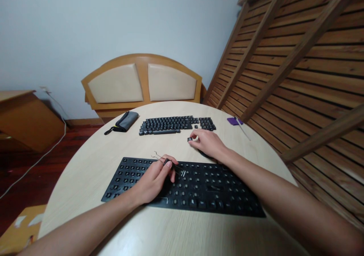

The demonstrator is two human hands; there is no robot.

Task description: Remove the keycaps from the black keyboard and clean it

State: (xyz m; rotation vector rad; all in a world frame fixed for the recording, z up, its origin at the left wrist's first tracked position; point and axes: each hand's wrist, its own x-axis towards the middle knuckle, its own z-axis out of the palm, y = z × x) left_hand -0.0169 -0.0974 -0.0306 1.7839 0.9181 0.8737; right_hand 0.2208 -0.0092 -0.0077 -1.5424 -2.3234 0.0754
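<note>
My left hand [156,178] is closed around a wire keycap puller [167,162], whose thin wire ends stick out on both sides of the fingers. It rests over a black keyboard [133,180] that has most of its keycaps off; a few caps remain along the edge nearest me. Between thumb and fingertips, my right hand [207,142] pinches a black keycap [190,139] just above the table beyond the keyboard. Farther back, removed black keycaps [167,124] lie in keyboard-like rows, with a single loose keycap [196,126] near my right hand.
A grey zip pouch [127,121] lies at the round table's [85,165] back left. Toward the back right are a purple cloth [233,121] and a thin stick-like tool [243,129]. A slatted wooden frame [284,66] leans along the right side.
</note>
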